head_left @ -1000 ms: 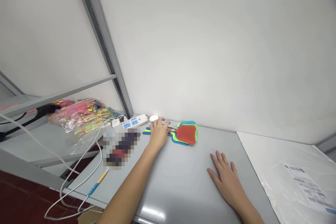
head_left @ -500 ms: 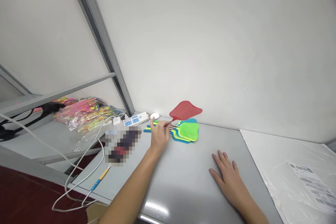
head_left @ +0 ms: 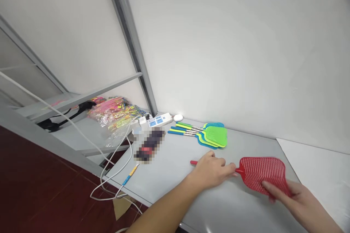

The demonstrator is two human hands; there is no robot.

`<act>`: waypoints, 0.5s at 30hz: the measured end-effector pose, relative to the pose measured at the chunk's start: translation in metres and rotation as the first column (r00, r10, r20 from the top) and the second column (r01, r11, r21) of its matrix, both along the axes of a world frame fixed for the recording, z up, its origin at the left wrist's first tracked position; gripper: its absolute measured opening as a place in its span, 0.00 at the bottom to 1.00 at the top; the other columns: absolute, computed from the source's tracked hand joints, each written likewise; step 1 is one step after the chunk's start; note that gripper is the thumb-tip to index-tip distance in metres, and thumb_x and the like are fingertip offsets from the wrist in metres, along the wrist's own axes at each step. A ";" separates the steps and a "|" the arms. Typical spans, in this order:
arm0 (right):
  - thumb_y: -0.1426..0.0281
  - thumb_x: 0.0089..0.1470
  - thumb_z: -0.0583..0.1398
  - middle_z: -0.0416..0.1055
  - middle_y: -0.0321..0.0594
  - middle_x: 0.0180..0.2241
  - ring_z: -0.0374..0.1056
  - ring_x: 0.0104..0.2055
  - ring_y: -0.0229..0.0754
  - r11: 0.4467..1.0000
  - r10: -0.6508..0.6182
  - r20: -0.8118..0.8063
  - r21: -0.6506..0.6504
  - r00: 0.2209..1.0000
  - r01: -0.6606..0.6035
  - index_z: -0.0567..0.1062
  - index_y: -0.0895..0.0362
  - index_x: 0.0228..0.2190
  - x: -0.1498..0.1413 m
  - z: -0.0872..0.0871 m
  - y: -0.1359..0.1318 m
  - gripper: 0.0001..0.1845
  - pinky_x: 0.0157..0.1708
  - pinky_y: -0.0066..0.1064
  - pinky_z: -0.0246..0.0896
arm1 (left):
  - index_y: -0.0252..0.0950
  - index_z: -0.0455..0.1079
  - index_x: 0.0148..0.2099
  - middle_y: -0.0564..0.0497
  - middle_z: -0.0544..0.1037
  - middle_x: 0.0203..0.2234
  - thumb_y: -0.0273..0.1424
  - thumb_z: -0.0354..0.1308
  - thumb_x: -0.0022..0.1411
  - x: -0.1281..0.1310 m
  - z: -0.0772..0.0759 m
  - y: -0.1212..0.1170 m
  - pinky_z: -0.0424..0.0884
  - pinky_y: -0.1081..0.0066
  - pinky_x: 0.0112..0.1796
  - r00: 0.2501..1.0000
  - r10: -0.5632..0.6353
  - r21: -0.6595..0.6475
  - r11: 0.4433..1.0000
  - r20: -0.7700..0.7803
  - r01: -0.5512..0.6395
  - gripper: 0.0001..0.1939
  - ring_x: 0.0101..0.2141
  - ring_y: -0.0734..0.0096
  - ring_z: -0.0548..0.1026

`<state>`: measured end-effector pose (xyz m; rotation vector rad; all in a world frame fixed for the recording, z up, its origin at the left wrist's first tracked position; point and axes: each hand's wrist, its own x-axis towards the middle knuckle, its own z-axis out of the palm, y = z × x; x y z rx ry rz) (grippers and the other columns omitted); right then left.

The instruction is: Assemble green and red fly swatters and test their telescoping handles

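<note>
A red fly swatter (head_left: 262,173) is held between my two hands, above the front part of the grey table. My left hand (head_left: 212,169) is closed round its handle and shaft, with the red handle end sticking out to the left. My right hand (head_left: 296,196) grips the far edge of the perforated head, thumb on top and the other fingers hidden beneath. Behind my left hand lies a fanned pile of fly swatters (head_left: 216,136) in green, yellow and blue, their handles pointing left.
A white power strip (head_left: 160,120) and a round white puck (head_left: 178,117) sit by the wall. White cables (head_left: 129,145) hang over the table's left edge. Plastic-bagged colourful items (head_left: 117,116) lie on the shelf. A white sheet (head_left: 314,164) covers the right side.
My left hand has brought the red fly swatter away from the pile, toward me and right. My right hand has risen from the table and taken hold of its head. The view has shifted.
</note>
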<state>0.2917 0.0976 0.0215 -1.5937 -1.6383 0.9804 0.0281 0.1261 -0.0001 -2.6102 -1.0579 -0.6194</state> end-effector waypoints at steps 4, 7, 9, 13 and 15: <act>0.52 0.48 0.63 0.77 0.41 0.27 0.74 0.31 0.49 0.964 0.227 0.033 -0.153 0.973 -0.220 0.78 0.54 0.23 -0.012 0.011 0.005 0.19 0.32 0.32 0.72 | 0.41 0.67 0.39 0.56 0.66 0.22 0.41 0.45 0.72 -0.010 0.007 0.005 0.49 0.67 0.31 0.996 0.046 0.027 0.998 0.083 -0.049 0.14 0.24 0.74 0.62; 0.49 0.51 0.59 0.79 0.42 0.30 0.75 0.36 0.51 0.974 0.169 -0.008 -0.154 0.986 -0.168 0.81 0.54 0.30 -0.025 0.007 0.015 0.22 0.38 0.32 0.73 | 0.41 0.67 0.40 0.55 0.68 0.26 0.34 0.48 0.71 -0.018 0.015 0.005 0.50 0.67 0.33 0.986 0.080 -0.005 0.997 0.149 -0.081 0.09 0.28 0.72 0.64; 0.48 0.51 0.59 0.79 0.42 0.33 0.76 0.38 0.51 0.986 0.090 -0.017 -0.142 0.996 -0.091 0.81 0.54 0.36 -0.031 0.001 0.024 0.24 0.39 0.32 0.74 | 0.41 0.67 0.40 0.55 0.69 0.28 0.30 0.49 0.70 -0.023 0.018 0.005 0.51 0.66 0.34 0.981 0.083 -0.036 0.996 0.178 -0.078 0.06 0.30 0.72 0.64; 0.51 0.50 0.62 0.80 0.40 0.34 0.76 0.37 0.51 0.992 0.065 -0.013 -0.109 0.998 -0.066 0.82 0.52 0.38 -0.032 -0.011 0.035 0.21 0.38 0.33 0.74 | 0.39 0.66 0.38 0.56 0.69 0.28 0.28 0.51 0.68 -0.032 0.018 0.007 0.51 0.67 0.33 0.975 0.064 -0.082 0.995 0.212 -0.048 0.05 0.32 0.71 0.64; 0.54 0.50 0.63 0.80 0.39 0.33 0.76 0.37 0.52 0.998 0.049 0.022 -0.035 0.999 -0.048 0.82 0.50 0.36 -0.026 -0.021 0.032 0.16 0.37 0.34 0.75 | 0.39 0.66 0.37 0.57 0.70 0.28 0.27 0.52 0.67 -0.035 0.020 0.007 0.50 0.66 0.32 0.974 0.039 -0.082 0.996 0.224 -0.021 0.04 0.31 0.71 0.64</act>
